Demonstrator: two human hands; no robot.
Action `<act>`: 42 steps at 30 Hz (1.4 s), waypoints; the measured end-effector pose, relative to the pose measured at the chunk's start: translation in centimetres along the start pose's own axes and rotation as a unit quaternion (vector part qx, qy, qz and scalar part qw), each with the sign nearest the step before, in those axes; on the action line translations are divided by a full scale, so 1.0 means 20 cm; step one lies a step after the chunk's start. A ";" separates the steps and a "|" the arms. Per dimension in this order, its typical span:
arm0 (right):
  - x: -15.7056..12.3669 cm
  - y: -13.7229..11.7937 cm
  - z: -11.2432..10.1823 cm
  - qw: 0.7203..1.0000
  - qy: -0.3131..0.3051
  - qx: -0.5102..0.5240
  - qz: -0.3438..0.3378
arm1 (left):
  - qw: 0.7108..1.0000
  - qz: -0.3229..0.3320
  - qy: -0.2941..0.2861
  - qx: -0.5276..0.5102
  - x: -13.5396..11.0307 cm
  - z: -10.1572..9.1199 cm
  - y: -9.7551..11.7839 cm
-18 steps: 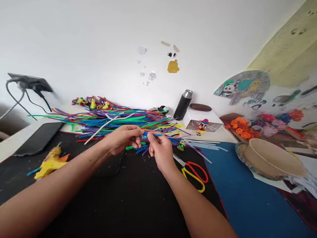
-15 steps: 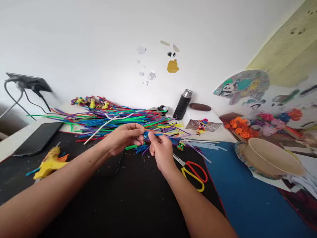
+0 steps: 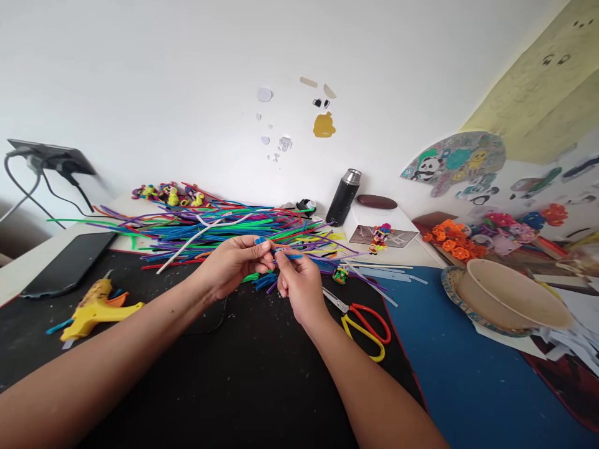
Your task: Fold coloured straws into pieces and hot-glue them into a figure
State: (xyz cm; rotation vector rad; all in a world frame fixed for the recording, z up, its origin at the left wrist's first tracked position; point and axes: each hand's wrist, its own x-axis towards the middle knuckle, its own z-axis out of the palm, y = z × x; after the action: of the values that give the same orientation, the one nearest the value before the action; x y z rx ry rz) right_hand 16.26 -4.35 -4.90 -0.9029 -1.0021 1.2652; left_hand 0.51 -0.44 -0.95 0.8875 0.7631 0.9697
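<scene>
Between both hands, above the black mat (image 3: 224, 386), is a short blue pipe cleaner (image 3: 294, 256). My left hand (image 3: 238, 265) pinches it; a bit of blue shows at the thumb and index finger. My right hand (image 3: 300, 284) grips the other end between thumb and bent fingers, with a blue tip poking out to the right. The fingertips nearly meet, and part of the piece is hidden by them. Just behind the hands lies a heap of colourful pipe cleaners (image 3: 219, 232). Short green and blue pieces lie on the mat below the left hand.
Scissors (image 3: 360, 318) with red and yellow handles lie right of my right hand. A yellow glue gun (image 3: 96, 312) and a phone (image 3: 70, 262) are at left. A black flask (image 3: 344, 198) stands by a white box (image 3: 397, 218). Bowls (image 3: 515, 293) sit at right.
The blue piece has turned within the fingers, and a blue bit now shows above my left thumb. Both hands have shifted only slightly. The view has moved a little.
</scene>
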 end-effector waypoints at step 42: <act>-0.01 -0.03 0.00 0.999 0.009 -0.044 -0.011 | 0.992 0.068 0.080 0.073 0.00 -0.01 0.02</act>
State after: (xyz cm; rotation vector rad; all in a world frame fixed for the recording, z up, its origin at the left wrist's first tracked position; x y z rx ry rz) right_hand 16.46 -4.70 -4.30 -0.9656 -1.0576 1.2001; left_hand 0.15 -0.24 -0.77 1.0069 0.9277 1.1265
